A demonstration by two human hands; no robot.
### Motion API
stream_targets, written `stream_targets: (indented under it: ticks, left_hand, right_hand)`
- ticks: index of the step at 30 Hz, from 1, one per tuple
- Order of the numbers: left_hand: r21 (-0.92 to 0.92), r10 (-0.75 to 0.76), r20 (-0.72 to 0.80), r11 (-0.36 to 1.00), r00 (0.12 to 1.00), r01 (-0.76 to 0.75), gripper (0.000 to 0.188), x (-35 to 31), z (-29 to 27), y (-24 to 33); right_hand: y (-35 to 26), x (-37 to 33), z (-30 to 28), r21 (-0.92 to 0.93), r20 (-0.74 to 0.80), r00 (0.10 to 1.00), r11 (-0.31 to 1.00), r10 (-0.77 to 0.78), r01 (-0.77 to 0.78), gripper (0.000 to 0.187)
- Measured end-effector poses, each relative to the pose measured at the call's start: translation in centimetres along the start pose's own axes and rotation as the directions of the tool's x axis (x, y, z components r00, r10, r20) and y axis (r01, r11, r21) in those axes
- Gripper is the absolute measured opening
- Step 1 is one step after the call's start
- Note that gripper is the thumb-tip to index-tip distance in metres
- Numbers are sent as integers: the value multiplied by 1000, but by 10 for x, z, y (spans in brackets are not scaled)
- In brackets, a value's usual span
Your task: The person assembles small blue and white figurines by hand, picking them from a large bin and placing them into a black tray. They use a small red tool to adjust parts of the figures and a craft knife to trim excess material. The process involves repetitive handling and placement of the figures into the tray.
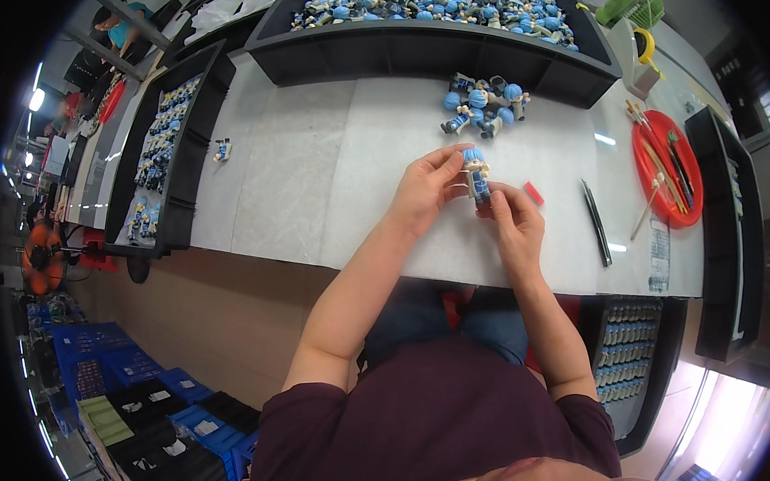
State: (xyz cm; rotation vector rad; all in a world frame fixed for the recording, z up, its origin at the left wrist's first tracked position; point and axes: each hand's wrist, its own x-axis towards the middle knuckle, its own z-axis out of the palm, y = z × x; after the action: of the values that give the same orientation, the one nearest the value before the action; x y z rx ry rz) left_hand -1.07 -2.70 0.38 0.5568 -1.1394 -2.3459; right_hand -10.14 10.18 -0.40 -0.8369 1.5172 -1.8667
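Above the counter [296, 171], toward its near edge: one blue-haired toy figure [477, 178], held between both hands. Long axis runs away from the person, head at the far end, feet at the near end and slightly to the right; front faces up toward the camera. Cannot tell if it's clear of the surface.

Left hand [430, 187]: fingers bent nearly closed, pinching the toy at the head and upper left side. Right hand [518, 226]: thumb and fingers nearly closed around the feet end; exact contact partly hidden.

Just beyond the toy, a small heap of similar figures [486, 105], lying every which way. Beyond that, a big black bin [429, 58] full of them. Small red block [533, 193] just beside right hand; black pen [596, 223] farther right, then red tray [695, 201] with brushes [660, 155]. Lone figure [222, 150] well off left.
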Motion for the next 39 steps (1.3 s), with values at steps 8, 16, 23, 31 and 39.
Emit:
stream_targets:
  ticks: [8, 16, 23, 31, 39]
  left_hand:
    - [9, -34, -15, 999, 999, 35, 31, 0, -1, 0]
    - [19, -10, -15, 1000, 1000, 10, 30, -3, 2, 3]
    - [31, 16, 14, 999, 1000, -16, 29, -3, -1, 1]
    - [54, 30, 42, 998, 999, -32, 32, -5, 0, 2]
    - [-39, 28, 50, 999, 998, -26, 32, -6, 0, 4]
  right_hand:
    - [-2, -2, 1, -7, 5, 1000, 1000, -15, 15, 23]
    - [-1, -2, 0, -30, -2, 1000, 999, -9, 9, 22]
    - [0, -3, 0, -48, -11, 1000, 999, 0, 0, 22]
    - [4, -1, -1, -20, -8, 1000, 1000, 23, -23, 23]
    - [-4, -4, 3, -7, 69, 997, 1000, -30, 30, 29]
